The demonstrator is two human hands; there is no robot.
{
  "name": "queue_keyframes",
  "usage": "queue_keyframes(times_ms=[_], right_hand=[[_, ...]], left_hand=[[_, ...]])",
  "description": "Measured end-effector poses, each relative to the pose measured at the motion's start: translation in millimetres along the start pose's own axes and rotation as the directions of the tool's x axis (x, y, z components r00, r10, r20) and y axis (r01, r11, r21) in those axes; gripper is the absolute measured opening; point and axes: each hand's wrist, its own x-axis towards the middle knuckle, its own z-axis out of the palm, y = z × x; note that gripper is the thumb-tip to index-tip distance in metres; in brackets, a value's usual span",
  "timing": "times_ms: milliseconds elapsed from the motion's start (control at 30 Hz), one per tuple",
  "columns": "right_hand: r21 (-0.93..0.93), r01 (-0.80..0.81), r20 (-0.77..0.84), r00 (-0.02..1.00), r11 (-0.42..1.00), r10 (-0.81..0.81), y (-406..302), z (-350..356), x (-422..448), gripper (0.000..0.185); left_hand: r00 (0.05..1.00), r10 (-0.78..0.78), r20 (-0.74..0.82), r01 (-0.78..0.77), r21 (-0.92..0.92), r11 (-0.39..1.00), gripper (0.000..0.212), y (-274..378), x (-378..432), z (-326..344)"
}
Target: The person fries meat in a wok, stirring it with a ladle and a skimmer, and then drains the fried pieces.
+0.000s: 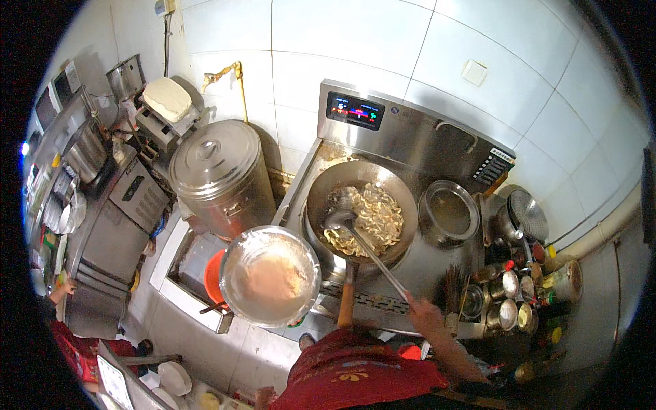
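Note:
My right hand (426, 313) grips the long metal handle of a wok ladle (376, 264). The ladle's dark bowl rests inside a round wok (360, 169), against the left part of the food. Pale, browned sliced pieces (376, 218), perhaps mushrooms, spread over the middle and right of the wok. Its wooden handle (347, 302) points towards my body, with no hand on it. Low beside my red shirt, my left hand (264, 397) is partly visible and blurred, apart from the wok; whether it holds anything is not clear.
Left of the wok sits a wide metal bowl (269, 277) with pale residue, beside an orange bucket (212, 277). A lidded steel stockpot (220, 164) stands behind. Right are a pot of liquid (451, 210), a bamboo brush (453, 292) and seasoning containers (508, 313). Another person's hand (64, 289) is far left.

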Motion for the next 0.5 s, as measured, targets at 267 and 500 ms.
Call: queue_keyframes(times_ms=[267, 500], right_hand=[[-0.109, -0.109, 0.059, 0.991, 0.988, 0.116, 20, -145, -88, 0.056], [-0.036, -0.016, 0.024, 1.0, 0.999, 0.016, 43, -100, -78, 0.056]], left_hand=[[0.961, 0.274, -0.034, -0.275, -0.02, 0.961, 0.031, 56, 43, 11], [0.899, 0.434, -0.061, -0.419, 0.176, 0.891, 0.031, 94, 47, 38]])
